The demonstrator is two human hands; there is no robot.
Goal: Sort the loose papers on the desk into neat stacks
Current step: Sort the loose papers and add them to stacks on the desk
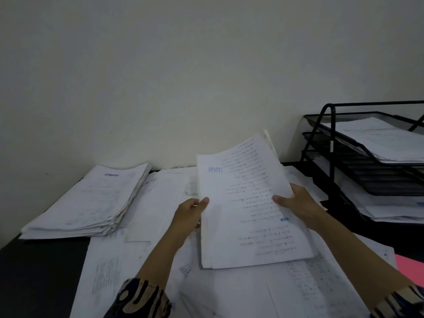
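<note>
patterned sleeves (142, 299) cut off, hands (296, 206) gripping sheaf (247, 210), print illegible

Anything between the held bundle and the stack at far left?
Nothing visible blocks it. Both hands, left hand and right hand, hold the bundle of papers lifted above the loose sheets. Those sheets lie flat between it and the neat stack, whose top is bare. The tray rack stands on the opposite side.
</note>
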